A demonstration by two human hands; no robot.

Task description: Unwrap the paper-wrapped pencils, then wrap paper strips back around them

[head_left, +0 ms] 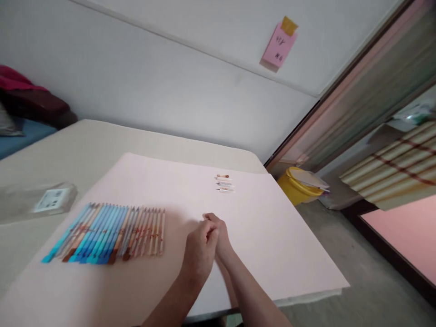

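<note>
My left hand (199,247) and my right hand (221,236) are clasped together just above the pale pink sheet on the table. Both are closed, fingers curled against each other, and I see nothing sticking out of them. To the left of my hands lies a neat row of slim pens (112,231), side by side, with blue, turquoise, brown and pale barrels. Their narrow tips point away from me. Beyond my hands, several small thin pieces (224,184) lie in a short stack of lines; they are too small to name.
A clear plastic packet (51,200) with a white label rests at the table's left. The pink sheet (282,245) covers much of the table (163,141). A yellow bucket (296,186) stands on the floor at right. A pink note (279,45) is taped to the wall.
</note>
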